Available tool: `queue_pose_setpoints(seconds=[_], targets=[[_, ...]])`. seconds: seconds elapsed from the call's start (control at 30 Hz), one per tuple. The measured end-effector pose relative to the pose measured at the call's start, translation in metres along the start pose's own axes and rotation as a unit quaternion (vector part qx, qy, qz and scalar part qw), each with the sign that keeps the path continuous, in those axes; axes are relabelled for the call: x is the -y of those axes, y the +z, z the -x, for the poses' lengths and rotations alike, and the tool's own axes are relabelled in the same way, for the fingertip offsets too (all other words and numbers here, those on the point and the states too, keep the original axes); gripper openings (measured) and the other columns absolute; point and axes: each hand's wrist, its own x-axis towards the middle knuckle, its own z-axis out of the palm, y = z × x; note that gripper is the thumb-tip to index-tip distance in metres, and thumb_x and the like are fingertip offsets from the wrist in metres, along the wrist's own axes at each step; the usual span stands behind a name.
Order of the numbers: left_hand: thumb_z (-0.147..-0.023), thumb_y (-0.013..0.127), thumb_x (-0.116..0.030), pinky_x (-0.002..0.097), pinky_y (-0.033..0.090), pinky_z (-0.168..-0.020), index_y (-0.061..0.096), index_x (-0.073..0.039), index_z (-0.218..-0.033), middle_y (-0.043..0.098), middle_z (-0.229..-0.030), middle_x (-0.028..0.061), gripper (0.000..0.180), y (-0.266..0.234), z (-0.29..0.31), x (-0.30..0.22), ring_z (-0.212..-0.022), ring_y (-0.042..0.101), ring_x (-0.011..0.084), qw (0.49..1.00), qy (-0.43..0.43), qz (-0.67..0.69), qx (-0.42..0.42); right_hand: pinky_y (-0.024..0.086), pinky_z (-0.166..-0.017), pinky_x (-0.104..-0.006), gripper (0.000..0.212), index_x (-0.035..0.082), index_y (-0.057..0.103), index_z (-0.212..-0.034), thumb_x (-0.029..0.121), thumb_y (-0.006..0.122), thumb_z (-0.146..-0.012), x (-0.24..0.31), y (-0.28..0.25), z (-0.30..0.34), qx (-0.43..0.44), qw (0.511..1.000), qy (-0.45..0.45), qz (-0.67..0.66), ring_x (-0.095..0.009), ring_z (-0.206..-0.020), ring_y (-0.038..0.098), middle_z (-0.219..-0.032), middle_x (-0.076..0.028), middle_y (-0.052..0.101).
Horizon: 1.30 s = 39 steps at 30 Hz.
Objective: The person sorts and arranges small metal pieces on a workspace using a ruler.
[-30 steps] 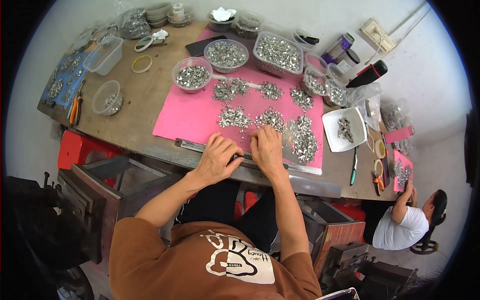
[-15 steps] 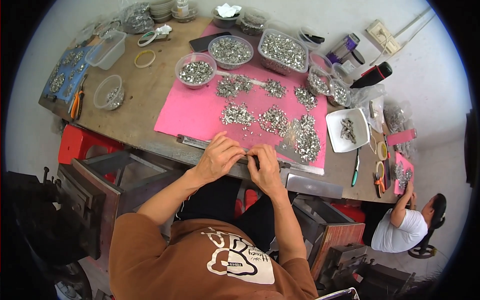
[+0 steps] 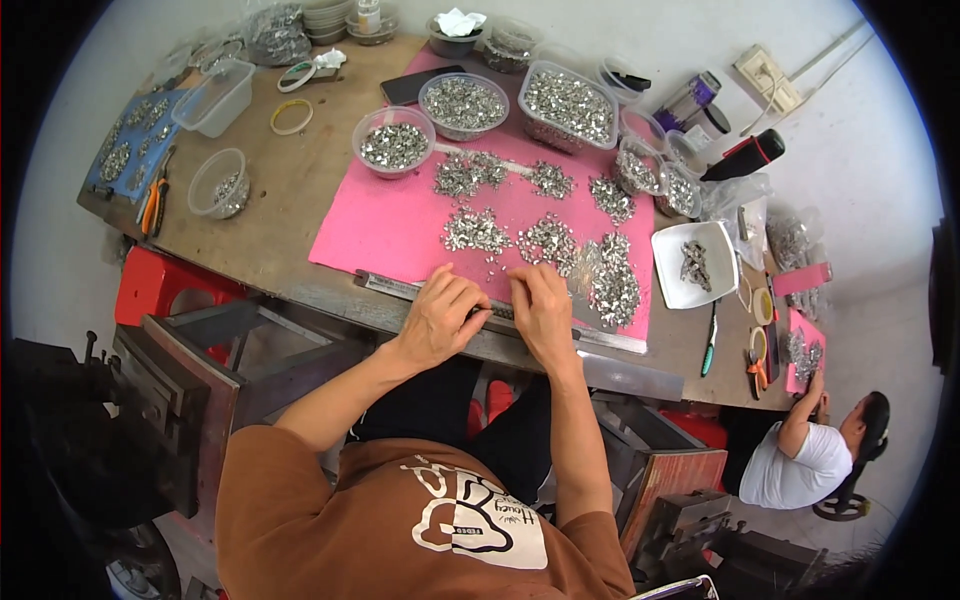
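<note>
Preferably, the near, long grey metal bar point(image 3: 388, 286) is kept steady; left hand point(image 3: 440, 316) and right hand point(image 3: 541, 312) are curled, grips indiscernible.

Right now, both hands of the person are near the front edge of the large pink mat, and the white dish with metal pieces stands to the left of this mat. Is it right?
Not quite: the head view shows the white dish with metal pieces to the right of the large pink mat. Both hands, left and right, are near its front edge.
</note>
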Motion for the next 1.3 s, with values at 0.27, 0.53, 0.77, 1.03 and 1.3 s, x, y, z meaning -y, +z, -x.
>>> queue_pose_setpoints(seconds=[0.27,0.53,0.77,1.03,1.3], targets=[[-0.083,0.076,-0.012,0.0489,0.038,-0.102,0.069,-0.008,-0.094,0.064,-0.092,0.0041,0.014,-0.004,-0.018,0.012,-0.092,0.06,0.0256,0.999,-0.033,-0.028,-0.011,0.043,-0.075,-0.043,0.006,0.004,0.065,-0.091,0.007,0.069,-0.087,-0.017,0.019,-0.018,0.024,0.994,0.015,0.109,-0.034,-0.081,0.061,-0.085,-0.012,0.061],[-0.082,0.076,-0.016,0.0482,0.034,-0.101,0.073,-0.012,-0.09,0.061,-0.089,0.0023,0.01,0.0,-0.033,0.029,-0.095,0.056,0.0227,0.994,-0.038,-0.099,0.034,0.044,-0.07,-0.044,0.005,0.004,0.064,-0.091,0.003,0.067,-0.086,-0.016,0.012,-0.021,0.049,0.993,-0.022,0.108,-0.032,-0.08,0.062,-0.084,-0.012,0.063],[-0.082,0.075,-0.015,0.0509,0.032,-0.104,0.074,-0.012,-0.089,0.061,-0.089,0.0019,0.007,-0.001,-0.034,0.03,-0.096,0.056,0.0225,0.994,-0.045,-0.091,0.045,0.043,-0.073,-0.0432,0.009,0.004,0.062,-0.092,0.005,0.068,-0.086,-0.015,0.009,-0.023,0.081,0.991,-0.003,0.103,-0.033,-0.08,0.061,-0.084,-0.013,0.061],[-0.083,0.074,-0.015,0.0564,0.03,-0.106,0.073,-0.012,-0.088,0.059,-0.088,0.0026,0.006,0.001,-0.034,0.029,-0.096,0.057,0.0231,0.993,-0.023,-0.109,0.046,0.045,-0.074,-0.0414,0.015,0.002,0.059,-0.092,-0.003,0.068,-0.082,0.006,-0.016,0.005,0.087,0.996,0.011,-0.011,-0.032,-0.08,0.059,-0.084,-0.012,0.059],[-0.079,0.073,-0.013,0.0594,0.031,-0.105,0.07,-0.01,-0.084,0.06,-0.089,0.0034,0.006,-0.002,-0.043,0.033,-0.098,0.057,0.0241,0.993,0.013,-0.075,0.092,0.046,-0.074,-0.0406,0.021,0.001,0.058,-0.092,-0.006,0.07,-0.076,0.014,-0.016,0.017,0.081,0.994,-0.064,0.023,-0.033,-0.085,0.057,-0.089,-0.013,0.058]])
